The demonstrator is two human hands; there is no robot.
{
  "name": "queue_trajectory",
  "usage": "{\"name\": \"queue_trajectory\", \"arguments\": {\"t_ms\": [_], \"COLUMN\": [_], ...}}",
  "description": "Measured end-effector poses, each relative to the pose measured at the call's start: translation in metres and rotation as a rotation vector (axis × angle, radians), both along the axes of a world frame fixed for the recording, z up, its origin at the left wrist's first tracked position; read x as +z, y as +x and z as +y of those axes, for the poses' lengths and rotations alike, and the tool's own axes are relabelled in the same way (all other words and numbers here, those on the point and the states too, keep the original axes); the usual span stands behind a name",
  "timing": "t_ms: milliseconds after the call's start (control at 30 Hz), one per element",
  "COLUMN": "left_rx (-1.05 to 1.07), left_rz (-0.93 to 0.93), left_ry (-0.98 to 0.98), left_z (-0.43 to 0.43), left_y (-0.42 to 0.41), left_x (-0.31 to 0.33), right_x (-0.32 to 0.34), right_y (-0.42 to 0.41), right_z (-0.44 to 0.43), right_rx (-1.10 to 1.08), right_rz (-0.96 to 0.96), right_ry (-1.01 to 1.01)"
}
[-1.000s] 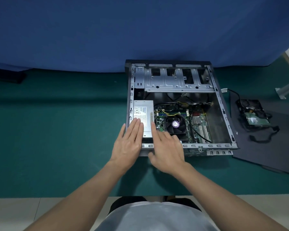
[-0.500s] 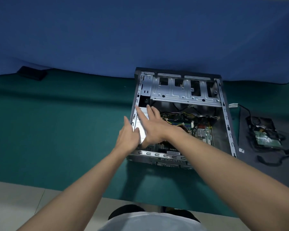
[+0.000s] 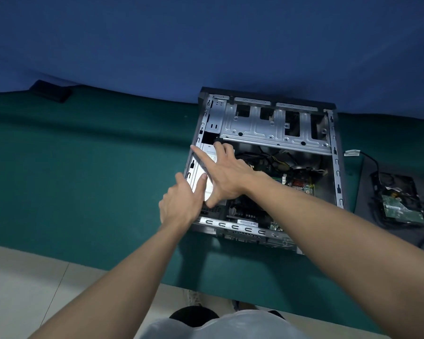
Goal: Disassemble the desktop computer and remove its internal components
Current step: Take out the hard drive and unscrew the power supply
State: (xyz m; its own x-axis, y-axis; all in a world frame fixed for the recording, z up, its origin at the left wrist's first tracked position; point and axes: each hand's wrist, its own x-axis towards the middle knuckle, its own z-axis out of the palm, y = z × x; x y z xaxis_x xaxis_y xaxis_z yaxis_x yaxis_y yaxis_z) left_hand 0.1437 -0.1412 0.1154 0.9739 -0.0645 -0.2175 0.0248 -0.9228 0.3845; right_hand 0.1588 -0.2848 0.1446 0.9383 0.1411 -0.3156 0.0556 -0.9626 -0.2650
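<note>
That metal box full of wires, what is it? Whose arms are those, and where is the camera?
It is a desktop computer case lying open on a green table cover. The camera sits on the person's head and looks down, so the arms are theirs. Both hands lie flat on the silver power supply: the left hand at its near end, the right hand with fingers spread farther in. Nothing is gripped. Beside it is the motherboard. On the right, a hard drive lies on a dark mat.

Blue backdrop (image 3: 157, 45) behind green tablecloth (image 3: 83, 179); small black box (image 3: 50, 91) far left; tiled floor (image 3: 22, 289).
</note>
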Motion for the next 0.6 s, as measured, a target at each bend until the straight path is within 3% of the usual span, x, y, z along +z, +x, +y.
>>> {"name": "queue_trajectory", "arguments": {"t_ms": [233,367,500,600], "left_rx": [0.033,0.025,-0.01,-0.016], "left_rz": [0.002,0.009,-0.025,-0.028], "left_ry": [0.068,0.048,0.111,0.124], "left_z": [-0.009,-0.005,-0.008,-0.008], "left_y": [-0.001,-0.001,-0.003,-0.003], "left_x": [0.004,0.003,0.001,0.0], "right_x": [0.005,0.008,0.009,0.0], "right_y": [-0.022,-0.023,-0.014,-0.014], "right_z": [-0.03,-0.039,-0.024,0.013], "right_rx": [-0.023,-0.105,-0.458,-0.7], "right_rz": [0.072,0.211,0.147,-0.034], "right_ry": [0.045,0.195,0.489,0.372]}}
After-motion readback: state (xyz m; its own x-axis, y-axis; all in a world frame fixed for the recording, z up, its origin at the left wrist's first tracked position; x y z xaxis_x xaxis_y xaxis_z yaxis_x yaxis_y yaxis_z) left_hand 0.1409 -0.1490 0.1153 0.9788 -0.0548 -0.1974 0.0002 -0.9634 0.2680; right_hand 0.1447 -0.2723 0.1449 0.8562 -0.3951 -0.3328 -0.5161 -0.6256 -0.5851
